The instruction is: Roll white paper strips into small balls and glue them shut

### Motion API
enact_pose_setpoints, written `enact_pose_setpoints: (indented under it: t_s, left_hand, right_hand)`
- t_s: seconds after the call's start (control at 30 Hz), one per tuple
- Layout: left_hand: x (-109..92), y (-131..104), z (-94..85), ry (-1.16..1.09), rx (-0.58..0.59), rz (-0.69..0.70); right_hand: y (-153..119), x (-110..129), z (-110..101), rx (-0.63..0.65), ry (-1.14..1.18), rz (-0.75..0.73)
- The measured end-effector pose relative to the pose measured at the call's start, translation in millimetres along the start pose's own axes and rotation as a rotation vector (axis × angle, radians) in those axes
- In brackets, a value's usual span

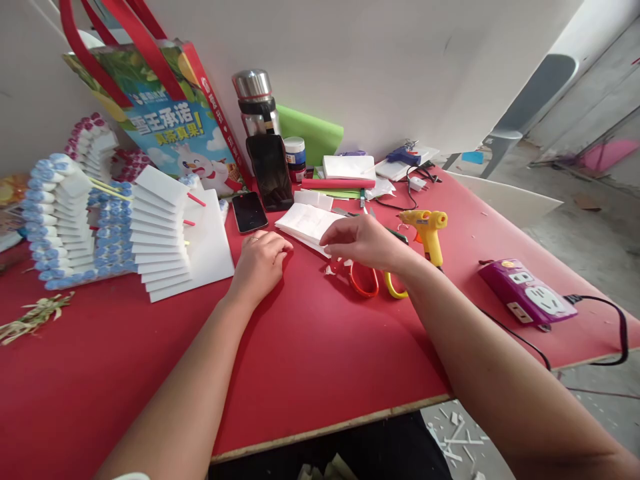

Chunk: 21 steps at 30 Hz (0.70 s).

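Observation:
My left hand (260, 263) rests on the red table with its fingers bent together; nothing shows in it. My right hand (365, 243) pinches at the right edge of a small stack of folded white paper (306, 221). Just below that hand lie scissors with one red handle loop (364, 281) and one yellow loop (395, 287). Their blades are partly hidden by the hand. A few white scraps (329, 270) lie beside the scissors. Past the right wrist is a yellow glue gun (425, 230). A black phone (250, 212) lies flat beyond the left hand.
Stepped white foam-board models (165, 240) with blue-and-white rolls (45, 220) stand at left, before a printed bag (170, 127). A steel thermos (255, 100) and another phone (273, 173) stand upright behind. At right sits a purple power socket (530, 293) with a black cord.

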<state>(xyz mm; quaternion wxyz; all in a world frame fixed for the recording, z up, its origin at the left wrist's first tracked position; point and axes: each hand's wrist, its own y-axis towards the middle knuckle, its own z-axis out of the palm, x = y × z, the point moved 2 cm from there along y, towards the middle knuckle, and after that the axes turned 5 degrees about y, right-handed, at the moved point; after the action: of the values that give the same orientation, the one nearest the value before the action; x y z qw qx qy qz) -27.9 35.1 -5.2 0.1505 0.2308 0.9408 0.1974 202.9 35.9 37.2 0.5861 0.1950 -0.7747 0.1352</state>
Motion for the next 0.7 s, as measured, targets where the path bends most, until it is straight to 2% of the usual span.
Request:
enact_pose_setpoints:
  t_s: [0.1,0.23,0.33,0.4,0.47,0.6,0.7]
  left_hand:
    - [-3.9,0.4,-2.1,-0.026,-0.053,0.015]
    - [-11.0,0.4,-3.4,-0.074,-0.126,0.061]
    - [-14.6,0.7,-3.4,-0.096,-0.152,0.094]
    - [-17.0,1.1,-3.7,-0.106,-0.155,0.106]
    - [-19.9,1.4,-4.2,-0.129,-0.141,0.115]
    - [-26.8,1.5,-5.1,-0.180,-0.094,0.138]
    - [-30.8,1.2,-4.6,-0.245,-0.052,0.151]
  right_hand:
    - [-2.7,4.0,2.4,0.074,-0.257,-0.047]
    - [-5.7,10.2,0.5,0.047,-0.554,-0.091]
    - [-8.0,10.6,4.3,0.165,-0.722,-0.051]
    - [-8.9,8.9,10.9,0.243,-0.767,-0.045]
    - [-8.5,6.4,19.3,0.269,-0.789,-0.065]
    - [-5.9,2.8,31.8,0.268,-0.802,-0.118]
    - [-5.9,8.9,27.1,0.197,-0.629,-0.199]
